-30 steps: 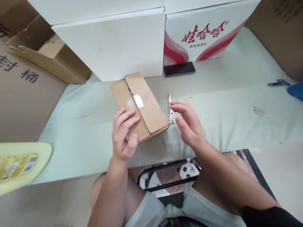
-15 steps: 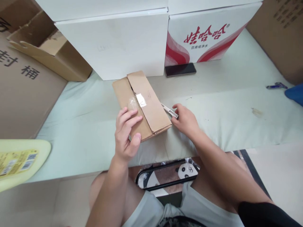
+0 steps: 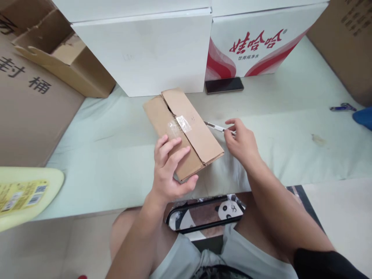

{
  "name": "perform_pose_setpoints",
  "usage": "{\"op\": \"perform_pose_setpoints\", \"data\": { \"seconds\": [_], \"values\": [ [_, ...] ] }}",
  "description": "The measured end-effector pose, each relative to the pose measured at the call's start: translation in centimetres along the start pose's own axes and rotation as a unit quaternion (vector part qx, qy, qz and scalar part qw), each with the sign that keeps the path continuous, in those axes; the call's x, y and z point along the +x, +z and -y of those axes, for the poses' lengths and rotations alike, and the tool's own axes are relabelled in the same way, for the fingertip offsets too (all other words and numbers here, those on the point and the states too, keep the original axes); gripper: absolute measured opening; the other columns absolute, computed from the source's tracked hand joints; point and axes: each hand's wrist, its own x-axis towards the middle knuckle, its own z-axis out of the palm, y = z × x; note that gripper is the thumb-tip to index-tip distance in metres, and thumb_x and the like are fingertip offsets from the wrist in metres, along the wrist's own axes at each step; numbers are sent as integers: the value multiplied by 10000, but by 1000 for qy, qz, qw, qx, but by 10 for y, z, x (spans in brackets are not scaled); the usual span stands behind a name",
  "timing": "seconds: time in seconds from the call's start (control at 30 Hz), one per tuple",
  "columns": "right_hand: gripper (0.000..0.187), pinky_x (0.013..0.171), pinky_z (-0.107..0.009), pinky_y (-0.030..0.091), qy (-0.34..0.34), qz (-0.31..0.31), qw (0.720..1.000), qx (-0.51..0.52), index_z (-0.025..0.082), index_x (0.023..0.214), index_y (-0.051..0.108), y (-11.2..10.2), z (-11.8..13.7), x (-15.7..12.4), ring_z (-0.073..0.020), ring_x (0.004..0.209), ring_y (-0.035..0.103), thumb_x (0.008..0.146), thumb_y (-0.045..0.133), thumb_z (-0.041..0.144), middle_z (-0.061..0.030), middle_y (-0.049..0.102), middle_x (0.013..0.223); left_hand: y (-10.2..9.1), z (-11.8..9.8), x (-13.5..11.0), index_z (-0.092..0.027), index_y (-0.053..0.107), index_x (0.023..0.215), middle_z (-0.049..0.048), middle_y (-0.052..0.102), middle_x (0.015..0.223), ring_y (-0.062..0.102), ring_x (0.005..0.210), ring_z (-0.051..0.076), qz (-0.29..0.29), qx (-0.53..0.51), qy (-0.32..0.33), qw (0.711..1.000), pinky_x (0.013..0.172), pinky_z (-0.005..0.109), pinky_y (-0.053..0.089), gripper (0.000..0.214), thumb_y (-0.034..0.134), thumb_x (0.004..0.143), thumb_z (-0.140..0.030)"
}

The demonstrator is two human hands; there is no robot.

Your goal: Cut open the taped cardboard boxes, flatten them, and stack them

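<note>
Right fingers [image 3: 236, 123] now pinch the slim cutter [image 3: 215, 127], which lay loose before.
Left fingers [image 3: 178, 157], open, steady the carton [image 3: 200, 135] near the worktop's [image 3: 122, 162] front edge; both hands are engaged.

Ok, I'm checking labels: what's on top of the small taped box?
Clear tape and the left hand rest on its flaps. The patch under the hand is covered; the flaps hide any contents.
</note>
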Motion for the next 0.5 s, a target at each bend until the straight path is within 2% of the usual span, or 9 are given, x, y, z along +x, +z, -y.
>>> {"op": "perform_pose_setpoints", "data": {
  "seconds": [0.07, 0.13, 0.27, 0.33, 0.4, 0.5],
  "values": [
    [226, 684, -326, 488, -17, -104, 990, 95, 189, 1087, 652, -1, 1, 3, -162, 650, 605, 908, 554, 286, -36, 696, 860, 5, -3, -2, -277, 533, 1423, 137, 529, 1480, 423, 1466, 367, -6, 1, 2, 1000, 1238, 602, 313, 605, 665, 868, -478],
    [192, 658, -309, 513, -48, -183, 962, 198, 197, 1039, 630, -4, 6, 4, -149, 648, 617, 949, 535, 337, -6, 637, 784, 9, -6, -4, -291, 497, 1462, 141, 486, 1543, 372, 1509, 380, -3, 6, -2, 1000, 1243, 620, 299, 652, 681, 859, -456],
    [188, 654, -303, 562, -152, -270, 893, 328, 239, 1025, 569, -16, 26, -6, -125, 663, 641, 1014, 506, 416, 6, 580, 834, 14, -13, -6, -289, 495, 1452, 140, 534, 1478, 357, 1520, 365, 8, 18, -5, 1000, 1248, 614, 303, 628, 677, 868, -432],
    [194, 596, -291, 553, -195, -289, 876, 334, 254, 980, 542, -22, 38, -17, -110, 616, 616, 1037, 488, 432, 6, 551, 857, 15, -15, -6, -296, 497, 1445, 129, 564, 1429, 368, 1512, 360, 11, 24, -4, 1000, 1246, 607, 312, 618, 678, 869, -429],
    [231, 554, -290, 538, -226, -287, 873, 324, 260, 948, 526, -28, 46, -29, -105, 581, 585, 1058, 458, 451, 5, 527, 854, 15, -16, -5, -306, 497, 1443, 121, 581, 1408, 375, 1507, 362, 16, 24, -8, 1000, 1241, 611, 316, 611, 678, 873, -431],
    [294, 607, -326, 558, -252, -225, 898, 283, 254, 957, 525, -31, 52, -44, -128, 646, 610, 1075, 410, 497, -11, 540, 879, 15, -16, -4, -296, 508, 1447, 120, 586, 1408, 356, 1519, 343, 20, 11, -4, 1000, 1247, 585, 318, 616, 683, 875, -444]
  ]
}}
